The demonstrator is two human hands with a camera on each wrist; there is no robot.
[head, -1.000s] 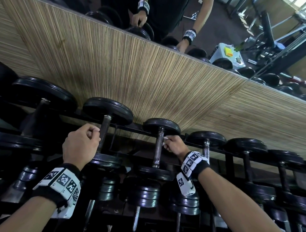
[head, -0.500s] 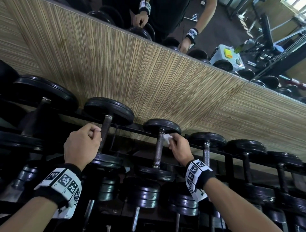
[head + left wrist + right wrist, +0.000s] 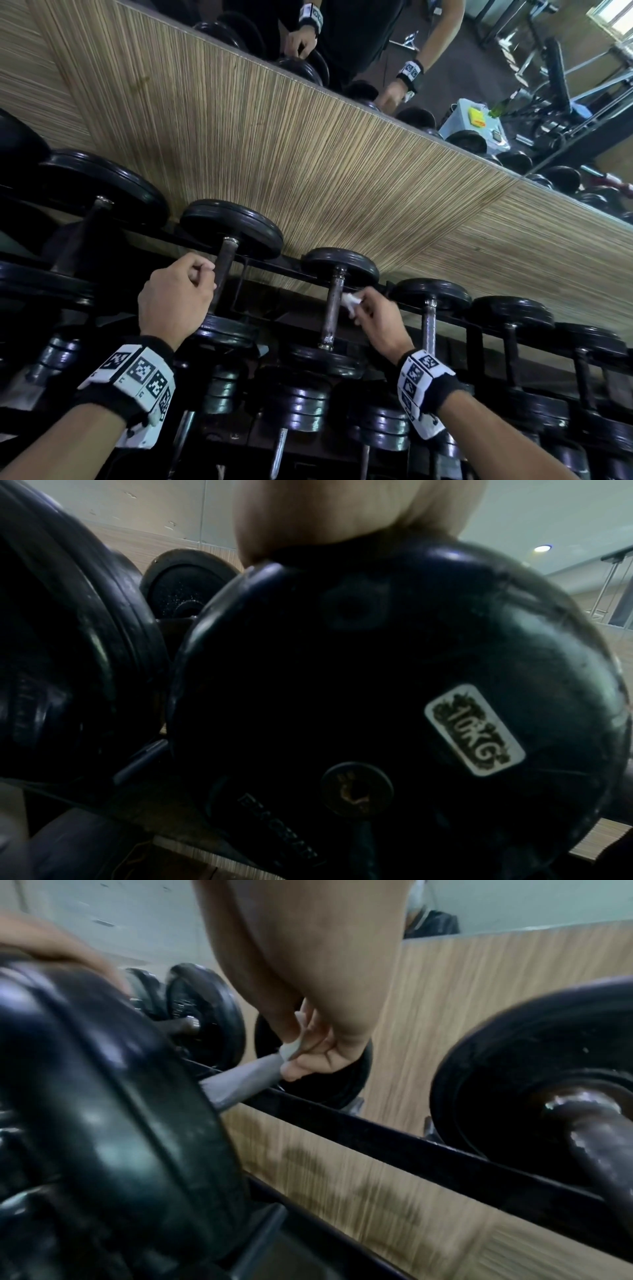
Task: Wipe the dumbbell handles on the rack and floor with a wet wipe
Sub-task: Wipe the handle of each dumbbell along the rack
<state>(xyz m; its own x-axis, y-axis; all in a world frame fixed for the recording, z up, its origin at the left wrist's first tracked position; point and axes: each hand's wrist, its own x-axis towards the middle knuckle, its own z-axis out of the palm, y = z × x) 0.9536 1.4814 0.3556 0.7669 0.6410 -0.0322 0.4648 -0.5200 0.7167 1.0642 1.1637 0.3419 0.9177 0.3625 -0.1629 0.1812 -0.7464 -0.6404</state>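
The right hand (image 3: 376, 318) pinches a crumpled white wet wipe (image 3: 351, 301) between thumb and fingertips and holds it against the right side of a steel dumbbell handle (image 3: 331, 308), high up near the far plate (image 3: 340, 265). In the right wrist view the same wipe (image 3: 291, 1047) shows as a pale fold between the curled fingers (image 3: 318, 1064), touching the grey handle (image 3: 240, 1080) where it runs toward the blurred near plate (image 3: 113, 1123).

The left hand (image 3: 174, 301) is curled into a fist around the handle of the next dumbbell to the left (image 3: 222, 274), gripping its lower part just above the near plates. The left wrist view is filled by that dumbbell's black end plate (image 3: 377, 696), which carries a worn "10KG" label (image 3: 474, 730); the heel of the left hand (image 3: 342, 512) rests at its top edge.

Both dumbbells lie on the top tier of a black steel rack (image 3: 274, 265), in a row with larger ones to the left and smaller ones (image 3: 430, 318) to the right. More dumbbells sit on the lower tier (image 3: 298, 401), their plates glossy. Behind the rack stands a striped wood-grain wall panel (image 3: 308, 154), and above it a mirror (image 3: 496, 51) reflects the person's arms, a pale blue box and gym machines.

Both wrists wear black bands with white tags printed in black square patterns (image 3: 140, 373).
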